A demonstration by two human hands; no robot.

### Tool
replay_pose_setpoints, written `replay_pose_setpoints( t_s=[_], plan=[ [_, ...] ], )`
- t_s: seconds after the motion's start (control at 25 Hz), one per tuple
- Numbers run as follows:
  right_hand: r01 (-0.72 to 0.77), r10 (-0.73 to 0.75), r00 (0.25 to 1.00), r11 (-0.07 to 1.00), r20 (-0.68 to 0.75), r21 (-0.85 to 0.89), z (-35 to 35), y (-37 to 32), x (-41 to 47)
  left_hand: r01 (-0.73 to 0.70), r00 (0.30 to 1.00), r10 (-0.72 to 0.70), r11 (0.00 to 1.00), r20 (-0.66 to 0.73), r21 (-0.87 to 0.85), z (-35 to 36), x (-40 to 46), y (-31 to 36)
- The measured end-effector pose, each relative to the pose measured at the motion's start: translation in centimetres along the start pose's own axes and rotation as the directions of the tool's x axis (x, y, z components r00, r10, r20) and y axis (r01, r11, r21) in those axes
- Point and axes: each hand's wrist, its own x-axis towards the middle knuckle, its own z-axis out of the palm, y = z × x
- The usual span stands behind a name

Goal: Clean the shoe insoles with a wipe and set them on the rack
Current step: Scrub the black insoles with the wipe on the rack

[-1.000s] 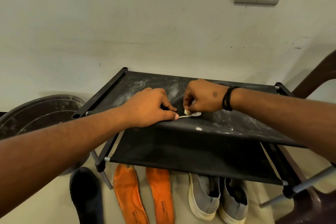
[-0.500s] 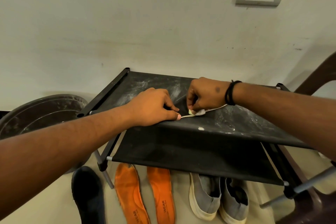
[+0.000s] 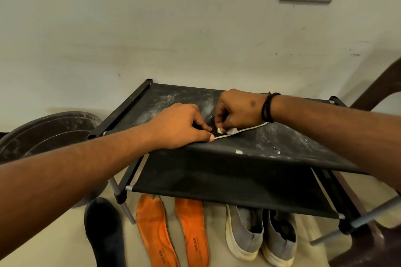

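On the top shelf of the black fabric rack [image 3: 217,171] lies a thin dark insole [image 3: 249,128], seen mostly as a pale edge. My left hand [image 3: 180,125] pinches its near end between thumb and curled fingers. My right hand [image 3: 238,108] pinches a small crumpled white wipe [image 3: 232,130] against the insole. Two orange insoles [image 3: 154,230] [image 3: 192,230] and a black insole [image 3: 104,232] lie on the floor under and before the rack.
A pair of grey slip-on shoes [image 3: 260,234] stands on the floor beneath the rack. A dark round basin [image 3: 50,130] sits to the left by the wall. A brown plastic chair [image 3: 379,243] crowds the right side. White dust and crumbs speckle the top shelf.
My right hand with the wipe has shifted slightly, and more of the insole's pale edge now shows toward my right wrist. My left hand stays put.
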Motion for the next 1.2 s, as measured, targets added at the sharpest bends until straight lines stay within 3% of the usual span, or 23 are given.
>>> replay_pose_setpoints(
  t_s=[0.08, 0.24, 0.32, 0.6, 0.8, 0.88, 0.96, 1.12, 1.2],
  plan=[
    [-0.003, 0.003, 1.0, 1.0, 0.012, -0.006, 0.1, -0.1, -0.1, -0.004, 1.0, 0.004, 1.0, 0.005, 0.012, 0.0, 0.1, -0.1],
    [-0.052, 0.012, 0.977, 0.982, -0.213, -0.18, 1.5, -0.8, 2.1, 0.013, 1.0, -0.013, 1.0, 0.015, 0.004, -0.1, 0.3, -0.1],
    [-0.076, 0.019, 0.966, 0.974, -0.257, -0.213, 2.0, -1.0, 2.6, 0.016, 1.0, -0.016, 1.0, 0.009, 0.005, -0.2, 0.2, 0.1],
    [-0.022, 0.026, 0.999, 0.985, 0.02, -0.171, -0.3, -1.0, -0.4, 0.003, 1.0, -0.003, 1.0, 0.005, 0.015, 0.1, 0.2, 0.0],
    [-0.153, 0.094, 0.967, 0.957, -0.235, -0.246, 1.5, 0.8, 2.8, 0.021, 1.0, -0.021, 1.0, 0.005, -0.012, -0.1, 0.4, -0.1],
    [-0.151, 0.081, 0.959, 0.957, -0.273, -0.247, 1.7, 1.4, 3.5, 0.022, 1.0, -0.022, 1.0, -0.005, -0.014, -0.1, 0.3, 0.0],
    [-0.099, 0.051, 0.975, 0.97, -0.215, -0.221, 1.4, 1.1, 2.6, 0.02, 1.0, -0.02, 1.0, -0.01, -0.013, -0.1, 0.1, 0.0],
    [-0.047, 0.05, 0.998, 0.996, 0.046, -0.073, -0.4, 0.6, -0.5, 0.003, 1.0, -0.003, 1.0, 0.004, 0.008, 0.0, 0.1, 0.0],
    [-0.051, 0.051, 0.999, 0.995, -0.008, -0.089, 0.1, 0.9, -0.5, -0.003, 1.0, 0.003, 1.0, 0.007, 0.017, 0.0, 0.3, -0.1]
  ],
)
